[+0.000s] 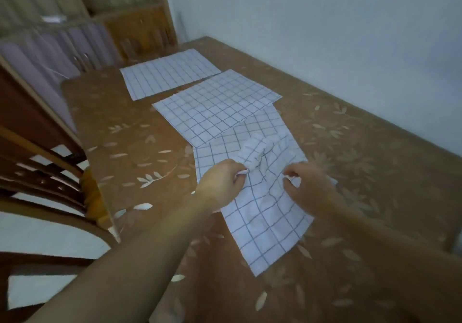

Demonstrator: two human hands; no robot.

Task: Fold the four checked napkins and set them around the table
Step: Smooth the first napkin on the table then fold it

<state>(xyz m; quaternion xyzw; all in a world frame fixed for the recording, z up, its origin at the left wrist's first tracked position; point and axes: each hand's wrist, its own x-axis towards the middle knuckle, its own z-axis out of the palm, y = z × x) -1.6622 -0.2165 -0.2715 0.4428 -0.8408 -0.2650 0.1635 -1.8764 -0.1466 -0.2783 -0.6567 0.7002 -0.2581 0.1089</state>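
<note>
Fingers of both the left hand and right hand pinch the rumpled nearest checked napkin at frame centre. Two flat napkins, one overlapping it, another farther up, lie on the floral tablecloth.

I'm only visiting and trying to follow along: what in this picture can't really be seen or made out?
All from the head view:
- Fourth napkin: only three show clearly; a partly covered layer may be another.
- Nearest napkin: its bunched middle hides the fold; the left hand and right hand cover where they pinch it.
- Table: near end cut off by the picture's edge.
- Shelves: contents blurred.
</note>
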